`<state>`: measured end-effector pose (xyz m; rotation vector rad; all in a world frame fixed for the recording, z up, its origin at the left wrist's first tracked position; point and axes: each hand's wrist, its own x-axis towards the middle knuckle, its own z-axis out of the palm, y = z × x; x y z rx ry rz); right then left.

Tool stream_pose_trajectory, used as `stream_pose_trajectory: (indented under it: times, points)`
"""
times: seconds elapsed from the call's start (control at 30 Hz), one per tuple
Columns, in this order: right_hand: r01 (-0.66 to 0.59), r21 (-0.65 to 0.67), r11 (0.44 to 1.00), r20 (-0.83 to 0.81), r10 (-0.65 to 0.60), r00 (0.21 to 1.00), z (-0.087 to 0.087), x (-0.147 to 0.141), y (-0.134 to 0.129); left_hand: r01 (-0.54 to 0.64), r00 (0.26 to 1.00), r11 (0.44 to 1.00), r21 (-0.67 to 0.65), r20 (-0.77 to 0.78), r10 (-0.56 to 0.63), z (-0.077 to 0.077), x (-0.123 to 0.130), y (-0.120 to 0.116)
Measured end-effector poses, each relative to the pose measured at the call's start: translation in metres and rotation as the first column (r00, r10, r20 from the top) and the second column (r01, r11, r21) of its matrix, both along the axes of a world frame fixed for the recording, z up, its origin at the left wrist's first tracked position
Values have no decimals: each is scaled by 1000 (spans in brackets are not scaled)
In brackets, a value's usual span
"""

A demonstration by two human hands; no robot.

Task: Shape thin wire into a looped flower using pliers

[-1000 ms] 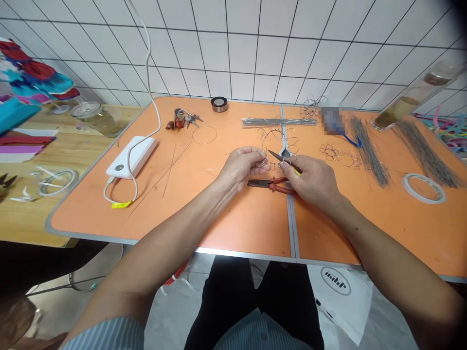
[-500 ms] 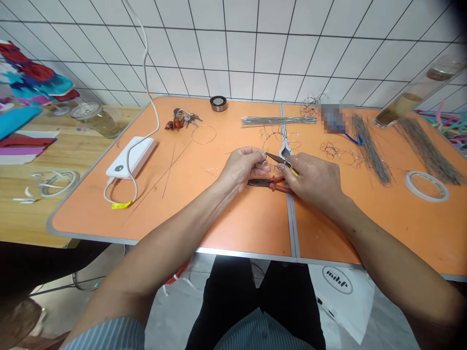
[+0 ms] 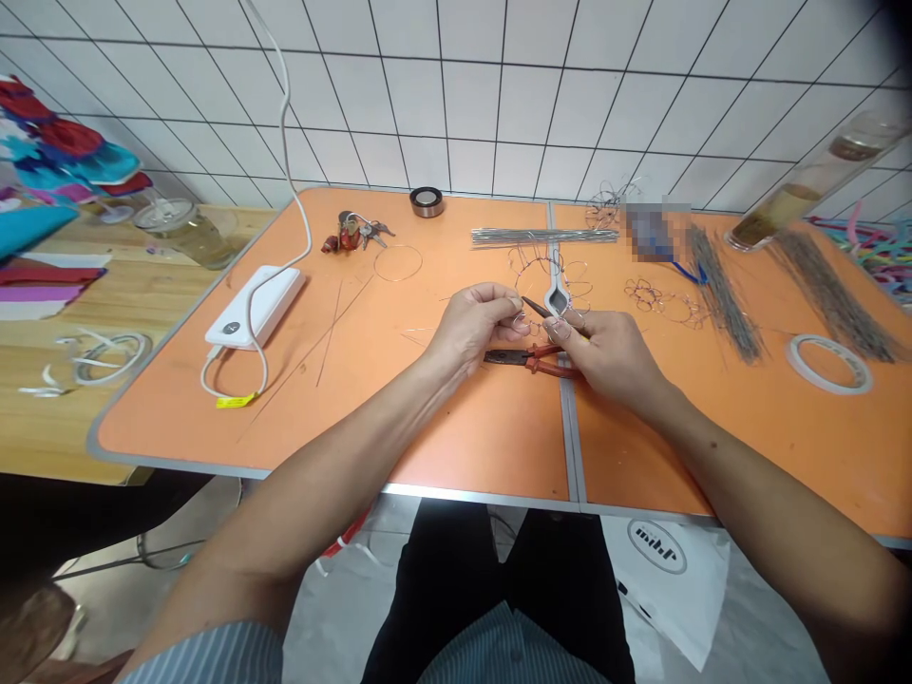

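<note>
The left hand point(image 3: 476, 328) is pinched narrow, thumb against forefinger, holding a thin wire point(image 3: 523, 323) that curls in small loops by its fingertips, above the orange table point(image 3: 470, 442). The right hand point(image 3: 605, 350) is wrapped around a pair of pointed pliers point(image 3: 538, 308), their dark tip reaching to the left fingertips; whether the tip bites on the wire, I cannot tell. Just below the two hands, a pair of red-handled pliers point(image 3: 531, 359) lies on the table, the ends of its handles near the right hand.

Beyond the hands is a looped wire ring point(image 3: 540, 252), and behind that a bundle of straight wires point(image 3: 545, 236) lies crosswise over the table's seam. On the right side of the table are some flower-shaped wires point(image 3: 643, 294), two dark bundles of wire point(image 3: 727, 299) and a white ring point(image 3: 830, 387) lying flat. A clear tube point(image 3: 798, 198) leans toward the tiled wall point(image 3: 470, 95).

On the left side are a wire circle point(image 3: 397, 281), a bunch of keys point(image 3: 367, 233), a roll of tape point(image 3: 427, 201) and a white box point(image 3: 255, 309) with a white cable point(image 3: 286, 123). Farther left, a jar point(image 3: 185, 233) stands on a wooden table point(image 3: 57, 418)
</note>
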<state>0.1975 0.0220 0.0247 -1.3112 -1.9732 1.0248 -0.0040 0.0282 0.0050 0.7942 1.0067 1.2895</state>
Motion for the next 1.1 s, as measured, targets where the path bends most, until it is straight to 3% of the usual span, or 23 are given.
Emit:
stream_pose_trajectory:
  times: [0.07,0.13,0.2,0.23,0.27,0.3,0.33,0.37,0.43,0.5,0.57,0.6,0.67,0.73,0.77,0.83,0.87,0.9,0.93,1.0,1.1]
  points:
    - [-80,-267,960,-267,6,964,-1,-1,2,-7,1000,1000,25,-4,7,1,0,-1]
    - [-160,-438,884,-384,-23,923,-3,-3,5,-22,1000,998,51,-12,23,1,1,-1]
    - [-184,-494,849,-387,-26,922,-5,-4,7,-38,999,998,58,-20,40,1,1,-1]
    - [-158,-461,873,-342,-10,940,-6,-5,7,-45,999,998,46,-24,46,1,2,-1]
    - [-107,-367,924,-250,13,968,-7,-5,6,-49,998,999,22,-25,50,1,2,-1]
    - [-36,-201,979,-110,14,994,-9,-5,5,-49,999,999,-8,-23,49,1,2,-1]
    - [23,25,999,61,-25,998,-10,-5,4,-47,999,998,-40,-17,47,2,2,-1]
    - [38,263,964,231,-101,968,-11,-5,3,-42,999,997,-71,-7,41,2,2,-1]
    - [-57,595,802,461,-283,841,-12,-4,0,-25,999,992,-123,27,28,3,2,0]
    - [-173,697,695,551,-366,750,-12,-4,-2,-14,998,989,-150,58,23,5,1,0]
    - [-190,697,692,567,-370,736,-10,-5,-3,-14,997,989,-148,68,25,5,1,0]
    - [-147,677,721,547,-360,755,-8,-5,-4,-16,998,991,-136,62,25,5,1,0]
    - [-19,531,847,455,-266,850,-5,-5,-3,-15,999,994,-104,36,19,5,1,0]
    - [49,177,983,232,-90,968,-3,-4,1,-9,1000,997,-74,7,10,3,2,-1]
    - [11,-44,999,78,-7,997,-2,-2,4,-7,1000,998,-56,-4,7,3,2,-1]
    - [-145,-389,910,-190,75,979,-3,0,9,-15,1000,1000,-13,-14,14,2,3,-2]
    - [-195,-457,868,-247,86,965,-4,1,11,-22,1000,1000,5,-17,22,2,3,-2]
    - [-200,-451,870,-237,99,966,-5,1,11,-29,999,999,13,-20,29,2,3,-2]
    - [-158,-372,915,-177,98,979,-7,0,11,-31,999,999,8,-20,31,2,3,-1]
    - [-8,-26,1000,35,9,999,-9,-2,6,-27,1000,999,-43,-4,27,2,2,0]
    - [90,304,948,189,-152,970,-9,-5,-4,-8,998,993,-122,54,15,2,1,1]
